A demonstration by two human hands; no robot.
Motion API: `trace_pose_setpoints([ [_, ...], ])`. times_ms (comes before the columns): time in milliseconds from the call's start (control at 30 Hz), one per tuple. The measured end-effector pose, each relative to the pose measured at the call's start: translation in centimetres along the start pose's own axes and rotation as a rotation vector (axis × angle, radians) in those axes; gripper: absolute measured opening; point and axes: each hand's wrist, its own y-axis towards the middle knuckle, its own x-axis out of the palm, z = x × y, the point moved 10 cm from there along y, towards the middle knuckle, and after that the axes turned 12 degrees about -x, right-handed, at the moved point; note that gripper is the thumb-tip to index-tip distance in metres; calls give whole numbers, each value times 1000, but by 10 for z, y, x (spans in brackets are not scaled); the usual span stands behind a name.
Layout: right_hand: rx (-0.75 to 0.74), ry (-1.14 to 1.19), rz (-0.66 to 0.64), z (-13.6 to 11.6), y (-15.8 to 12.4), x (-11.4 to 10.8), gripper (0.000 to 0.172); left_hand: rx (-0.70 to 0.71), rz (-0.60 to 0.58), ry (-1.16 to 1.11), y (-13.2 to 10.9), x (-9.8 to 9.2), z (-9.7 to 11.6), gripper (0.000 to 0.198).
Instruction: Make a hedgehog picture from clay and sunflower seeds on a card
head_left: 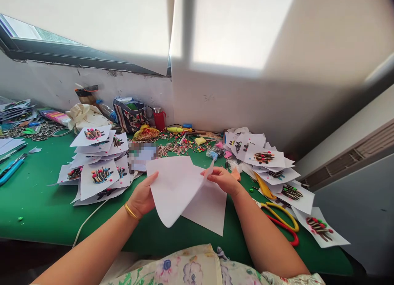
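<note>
A blank white sheet of paper [175, 186] is held up in front of me, bent across its middle. My left hand [145, 196], with a gold bracelet at the wrist, grips its left edge between thumb and fingers. At its right edge, my right hand [222, 179] pinches a curled-up corner. Beneath it another white sheet [209, 211] lies on the green tabletop, partly covered by the held one. To the left stands a stack of cards with striped seed designs [101, 175]. More such cards [264, 157] are piled to the right.
Scissors with yellow and red handles [283, 221] lie right of my forearm. Loose seeds [178, 147] are scattered at the back, near a red bottle [159, 119] and a striped bag [131, 115]. A blue cutter [12, 169] lies far left. A white cable [89, 219] crosses the front.
</note>
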Motion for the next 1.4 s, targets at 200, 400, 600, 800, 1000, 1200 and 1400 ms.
trace_pose_setpoints([
  [200, -9, 83, 186, 8, 6, 5, 37, 92, -205, 310, 3, 32, 3, 51],
  [400, 70, 62, 364, 24, 2, -10, 36, 136, -219, 291, 1, 39, 4, 66],
  [600, 31, -160, 376, 21, 4, -18, 35, 208, -58, 184, 8, 15, 19, 66],
  [800, -1, 5, 294, 15, 4, -13, 44, 198, 94, 169, 11, 0, 21, 48],
  [1000, 51, 237, 203, 4, 4, -3, 70, 191, 73, 223, 8, 3, 19, 48],
  [1200, 151, 275, 216, 18, -2, -5, 52, 165, 51, 259, 6, 6, 16, 47],
  [1400, 110, 245, 270, 27, -1, -11, 37, 144, 55, 258, 3, 9, 13, 54],
])
